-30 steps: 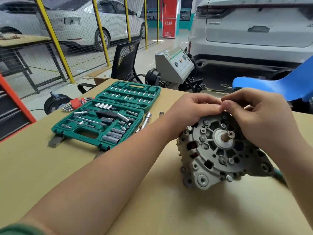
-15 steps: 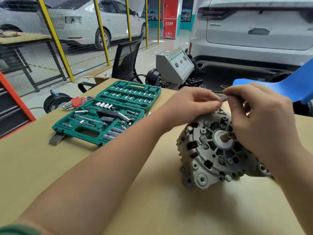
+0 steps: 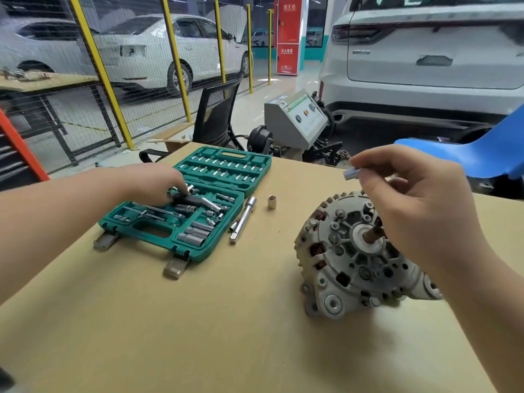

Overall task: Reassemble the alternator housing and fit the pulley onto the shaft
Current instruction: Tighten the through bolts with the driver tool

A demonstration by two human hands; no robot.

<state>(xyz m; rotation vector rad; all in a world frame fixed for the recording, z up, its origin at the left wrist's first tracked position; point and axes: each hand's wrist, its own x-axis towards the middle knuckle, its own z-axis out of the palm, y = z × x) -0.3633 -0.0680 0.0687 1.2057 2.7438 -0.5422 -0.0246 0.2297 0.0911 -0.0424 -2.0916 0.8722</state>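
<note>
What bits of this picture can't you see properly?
- Head view: the right hand covers the alternator's right side.
- The small silver piece it pinches is blurred; what it is cannot be told.
- The left hand reaches into the socket case and hides what its fingertips touch.
- Socket size marks are too small to read.
- No pulley shows.

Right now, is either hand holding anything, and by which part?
The right hand pinches a small silver socket by one end, above the alternator. The left hand reaches into the green socket case; whether it grips a tool cannot be told.
</note>
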